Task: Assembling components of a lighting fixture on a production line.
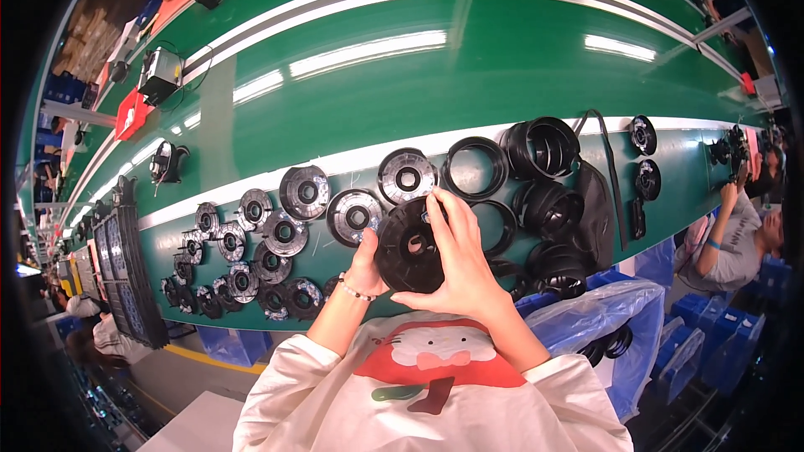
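Note:
Both hands hold a round black plastic disc [409, 253] with a hole at its centre, just above the near edge of the work surface. My left hand [366, 266] grips its left rim, with a beaded bracelet on the wrist. Across the right side lies my right hand [462, 261], thumb at the near edge and fingers over the far edge. Just beyond the held piece are a ribbed disc [394, 186] and another such disc [343, 230]. To the right lie a loose black ring [452, 187] and a stack of black rings [512, 151].
Several similar discs [304, 169] spread leftward toward a stack of black trays [126, 272]. A green belt [352, 109] runs beyond a white rail. At the near right, a plastic-lined blue bin [645, 310] holds black rings. A co-worker [733, 243] sits far right.

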Demonstrator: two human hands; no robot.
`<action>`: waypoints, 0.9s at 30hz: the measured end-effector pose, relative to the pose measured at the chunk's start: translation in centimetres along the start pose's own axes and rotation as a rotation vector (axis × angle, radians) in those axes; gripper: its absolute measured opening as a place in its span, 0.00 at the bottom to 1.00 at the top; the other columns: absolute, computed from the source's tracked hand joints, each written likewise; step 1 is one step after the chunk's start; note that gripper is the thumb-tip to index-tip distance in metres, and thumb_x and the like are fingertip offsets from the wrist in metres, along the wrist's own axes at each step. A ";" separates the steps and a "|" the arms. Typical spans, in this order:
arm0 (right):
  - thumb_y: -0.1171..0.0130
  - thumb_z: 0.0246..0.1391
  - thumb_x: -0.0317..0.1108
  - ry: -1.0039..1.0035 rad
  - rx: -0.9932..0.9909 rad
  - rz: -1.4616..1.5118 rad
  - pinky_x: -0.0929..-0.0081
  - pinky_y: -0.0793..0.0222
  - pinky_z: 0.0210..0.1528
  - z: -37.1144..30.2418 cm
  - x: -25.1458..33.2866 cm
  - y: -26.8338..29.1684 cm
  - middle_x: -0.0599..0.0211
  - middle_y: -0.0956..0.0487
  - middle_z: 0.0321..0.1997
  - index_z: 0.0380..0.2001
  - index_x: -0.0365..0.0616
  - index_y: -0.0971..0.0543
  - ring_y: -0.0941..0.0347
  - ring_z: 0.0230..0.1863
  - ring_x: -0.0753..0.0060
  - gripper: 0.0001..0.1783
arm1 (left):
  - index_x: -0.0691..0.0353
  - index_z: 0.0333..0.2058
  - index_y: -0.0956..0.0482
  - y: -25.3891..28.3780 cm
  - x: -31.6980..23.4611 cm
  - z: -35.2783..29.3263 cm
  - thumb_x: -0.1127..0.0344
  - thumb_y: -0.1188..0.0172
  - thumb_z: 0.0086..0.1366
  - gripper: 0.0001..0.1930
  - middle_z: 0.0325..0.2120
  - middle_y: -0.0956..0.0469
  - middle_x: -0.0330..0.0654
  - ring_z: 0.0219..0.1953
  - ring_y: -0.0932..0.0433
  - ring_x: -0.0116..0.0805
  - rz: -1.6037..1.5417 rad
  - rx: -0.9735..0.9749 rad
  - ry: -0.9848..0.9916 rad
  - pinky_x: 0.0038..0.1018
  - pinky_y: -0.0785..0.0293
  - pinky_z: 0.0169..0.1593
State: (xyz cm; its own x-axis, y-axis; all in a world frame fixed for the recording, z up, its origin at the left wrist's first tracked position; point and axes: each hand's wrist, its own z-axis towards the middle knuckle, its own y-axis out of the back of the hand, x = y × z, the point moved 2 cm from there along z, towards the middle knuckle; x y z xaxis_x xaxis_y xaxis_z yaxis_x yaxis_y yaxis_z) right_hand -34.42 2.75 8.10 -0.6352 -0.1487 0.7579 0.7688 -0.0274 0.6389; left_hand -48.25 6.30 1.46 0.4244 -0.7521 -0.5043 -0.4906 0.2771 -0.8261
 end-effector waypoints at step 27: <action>0.51 0.45 0.21 -0.260 -1.606 -0.489 0.74 0.41 0.48 -18.2 -9.6 19.2 0.62 0.29 0.40 0.38 0.38 0.29 0.33 0.42 0.66 0.13 | 0.66 0.51 0.39 4.4 -6.4 8.4 0.62 0.55 0.52 0.26 0.49 0.36 0.48 0.52 0.37 0.40 0.078 -0.303 -0.120 0.35 0.36 0.52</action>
State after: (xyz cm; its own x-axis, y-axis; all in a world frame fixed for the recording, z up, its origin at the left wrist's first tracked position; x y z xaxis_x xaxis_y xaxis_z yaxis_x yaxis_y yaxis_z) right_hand -12.18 -14.36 10.74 -0.6870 0.3261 0.6493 -0.2974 -0.9415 0.1583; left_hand -46.73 17.32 -1.09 0.4544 -0.6550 -0.6037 -0.7215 0.1268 -0.6807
